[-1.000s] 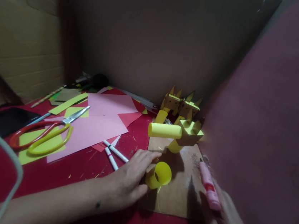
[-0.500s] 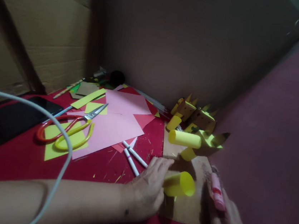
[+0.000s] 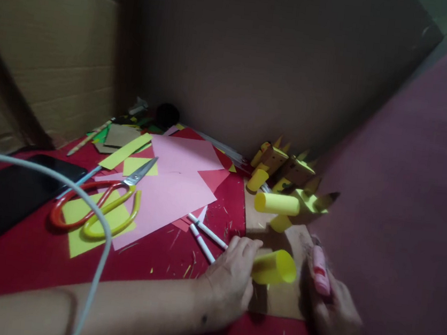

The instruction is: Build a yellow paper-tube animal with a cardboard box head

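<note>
1. Head view, low middle of the frame: the left hand (image 3: 230,281) has its grip closed around one end of a yellow paper tube (image 3: 274,267). The tube lies on its side over the brown cardboard (image 3: 255,222).
2. Lower right: the right hand (image 3: 336,315) has its grip closed on a pink glue stick (image 3: 321,262), just beside the tube.
3. Above them stands a yellow paper figure (image 3: 279,203). Two white markers (image 3: 205,235) lie left of the left hand, and scissors (image 3: 97,209) lie farther left on the red tabletop (image 3: 16,251).
4. A hard squeeze could squash the soft tube. A bump from either hand could tip the paper figure, because it is near.
</note>
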Motion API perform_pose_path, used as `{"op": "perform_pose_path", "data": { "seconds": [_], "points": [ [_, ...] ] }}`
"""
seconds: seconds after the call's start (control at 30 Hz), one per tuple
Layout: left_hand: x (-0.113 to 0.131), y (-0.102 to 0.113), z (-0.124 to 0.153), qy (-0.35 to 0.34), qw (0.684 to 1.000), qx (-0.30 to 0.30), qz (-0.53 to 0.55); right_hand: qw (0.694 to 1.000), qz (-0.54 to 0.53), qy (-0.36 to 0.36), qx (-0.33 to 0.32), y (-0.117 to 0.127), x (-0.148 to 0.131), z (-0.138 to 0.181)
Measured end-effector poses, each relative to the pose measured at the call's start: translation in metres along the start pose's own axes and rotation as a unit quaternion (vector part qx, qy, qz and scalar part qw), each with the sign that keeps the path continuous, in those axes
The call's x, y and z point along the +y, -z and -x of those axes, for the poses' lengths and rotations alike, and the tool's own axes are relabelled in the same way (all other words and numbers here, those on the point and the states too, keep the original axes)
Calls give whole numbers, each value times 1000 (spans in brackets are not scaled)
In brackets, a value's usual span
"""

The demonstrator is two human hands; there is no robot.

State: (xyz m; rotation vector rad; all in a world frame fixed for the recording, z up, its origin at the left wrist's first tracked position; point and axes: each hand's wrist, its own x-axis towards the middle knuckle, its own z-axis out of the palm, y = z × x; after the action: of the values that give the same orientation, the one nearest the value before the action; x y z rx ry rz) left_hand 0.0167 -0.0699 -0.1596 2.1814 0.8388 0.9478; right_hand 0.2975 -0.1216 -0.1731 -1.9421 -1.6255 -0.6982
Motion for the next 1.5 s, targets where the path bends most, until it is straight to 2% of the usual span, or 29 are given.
{"op": "perform_pose_path", "data": {
  "seconds": [0.13,0.27,0.5,0.7,0.83,1.23,1.33,1.4,1.5],
  "points": [
    [-6,-2,2,-37,998,42,-1,998,-36,-48,-14,3,-8,-2],
    [-11,0,-1,-46,997,69,5,995,-86,-49,-9,5,-11,-3],
    [4,11,-16,13,996,-5,85,992,-111,-48,-28,8,-12,0],
    [27,13,-37,140,972,-74,175,983,-182,-31,-16,16,-15,0],
    [32,6,-43,164,964,-77,193,980,-197,-8,2,22,-18,-1],
    [24,-4,-41,196,953,-75,219,971,-240,14,3,23,-15,5],
    [21,-5,-40,195,953,-71,220,958,-284,20,-6,29,-14,5],
    [20,-6,-40,186,956,-71,216,941,-335,-1,-39,34,-14,5],
    [19,-6,-40,179,958,-76,211,888,-444,-73,-95,43,-12,12]
  ]
}}
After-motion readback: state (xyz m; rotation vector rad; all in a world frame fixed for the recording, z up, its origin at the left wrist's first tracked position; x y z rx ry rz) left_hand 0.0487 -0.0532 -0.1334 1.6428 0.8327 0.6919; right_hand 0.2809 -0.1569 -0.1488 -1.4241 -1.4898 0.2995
